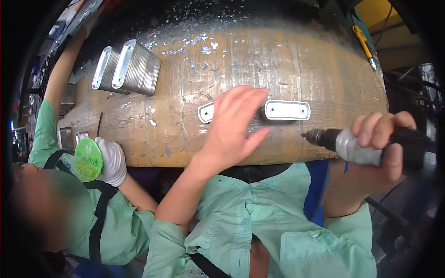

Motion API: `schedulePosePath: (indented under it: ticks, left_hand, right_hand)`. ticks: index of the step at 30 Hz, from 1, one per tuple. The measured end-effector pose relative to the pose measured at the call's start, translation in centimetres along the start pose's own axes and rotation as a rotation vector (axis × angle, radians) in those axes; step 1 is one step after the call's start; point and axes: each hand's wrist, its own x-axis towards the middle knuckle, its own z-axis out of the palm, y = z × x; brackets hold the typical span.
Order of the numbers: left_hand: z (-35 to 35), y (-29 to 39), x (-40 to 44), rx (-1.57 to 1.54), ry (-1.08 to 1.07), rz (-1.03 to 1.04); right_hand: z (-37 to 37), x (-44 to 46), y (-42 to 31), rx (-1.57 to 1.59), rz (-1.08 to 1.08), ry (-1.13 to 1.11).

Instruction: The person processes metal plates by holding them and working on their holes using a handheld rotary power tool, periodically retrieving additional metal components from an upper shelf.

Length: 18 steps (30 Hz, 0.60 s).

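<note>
My right hand (382,139) grips a power drill (345,142), its chuck and bit pointing left over the table's near edge. Flat on the table lies an oblong silver metal piece (288,110) with a hole near each end, a little above and left of the bit. My left hand (234,123) is open, fingers stretched out and thumb apart, over a second oblong metal piece (205,112). Only that piece's left end shows; the rest is hidden beneath the hand, and I cannot tell whether they touch.
Two ribbed metal blocks (139,69) stand at the upper left. Metal scraps (206,48) litter the far side. A yellow screwdriver (364,44) lies at the right edge. On the left, a co-worker's gloved hand (112,162) is beside a green round fan (88,159).
</note>
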Motion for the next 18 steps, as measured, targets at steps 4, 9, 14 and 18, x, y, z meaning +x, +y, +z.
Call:
schedulePosePath:
  ticks: [4,9,14,18]
  left_hand:
    - [2.7,0.6,2.3,-0.038,-0.078,0.057]
    - [4.0,0.6,2.8,-0.104,-0.117,0.031]
    - [1.9,0.8,1.9,-0.142,-0.003,-0.063]
    - [-2.0,-1.7,-1.7,-0.024,0.139,-0.239]
  right_hand:
    - [-0.3,-2.2,1.3,-0.191,0.032,0.160]
    - [-1.4,-3.1,1.5,-0.115,0.027,0.233]
    - [-1.1,-2.7,1.7,-0.122,0.044,0.251]
    - [-1.6,-2.6,1.9,-0.127,0.038,0.255]
